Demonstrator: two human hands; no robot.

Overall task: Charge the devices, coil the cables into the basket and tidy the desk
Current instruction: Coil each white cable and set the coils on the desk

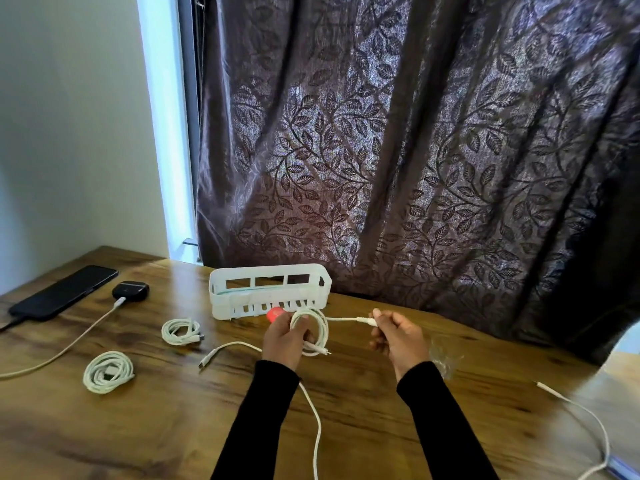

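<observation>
**Coiling a white cable over the desk**

My left hand is closed around a coil of smooth white cable, the round loops pinched between thumb and fingers, with one small plug sticking out at the bottom of the loops. Something small and red-pink shows at the top of that fist; it is too blurred for me to say what it is. My right hand is curled shut, pinching the free end of the same cable near its plug, so a short straight run stretches between my two hands. Both arms are in black sleeves.

Just behind my left hand stands the basket, a long white plastic tray with rounded corners and rectangular slots cut in its walls. I can see nothing inside it through the slots, though the near wall hides part of its floor.

A loose cable runs on the desk from beneath my left wrist towards me, its plug lying left of that hand. Further left lie two finished coils, a small coil and a bigger coil. Beyond them a glossy black earbud case has a white lead plugged in, and beside it lies a flat black phone. Crumpled clear plastic sits just right of my right wrist, and another cable trails at the far right. The desk is grained brown wood; a dark leaf-patterned curtain hangs behind.
</observation>
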